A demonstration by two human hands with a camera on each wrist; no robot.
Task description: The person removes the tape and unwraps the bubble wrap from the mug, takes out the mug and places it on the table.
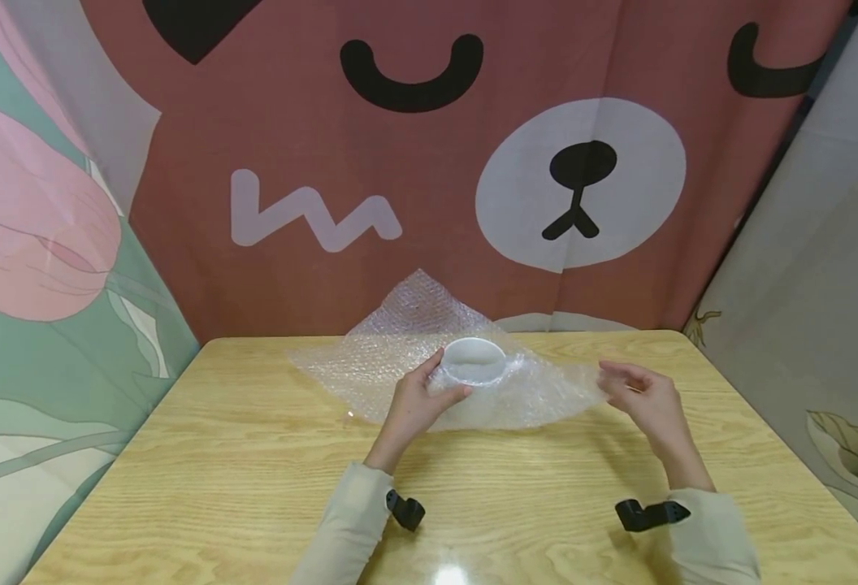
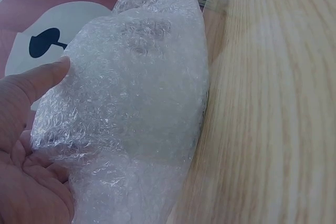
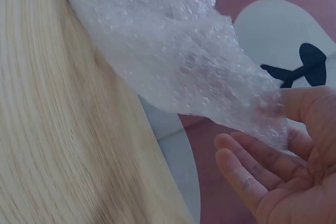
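Note:
A white bowl-like piece (image 1: 474, 362) with an oval rim stands partly inside a sheet of clear bubble wrap (image 1: 370, 366). My left hand (image 1: 423, 400) grips the piece through the wrap, thumb at the near side and fingers at the far left. In the left wrist view, bubble wrap (image 2: 131, 87) covers the piece's side, and the left hand (image 2: 31, 145) lies along its edge. Off to the right, my right hand (image 1: 644, 400) pinches a drawn-out corner of the wrap. The right wrist view shows that corner between thumb and index finger of the right hand (image 3: 283, 166), other fingers loosely bent.
Everything lies on a light wood-grain table (image 1: 253, 487). Behind its far edge hangs a curtain (image 1: 290, 284) with a bear print, and more printed cloth (image 1: 41, 366) hangs at both sides. A black wrist camera (image 1: 405, 510) sits on each sleeve.

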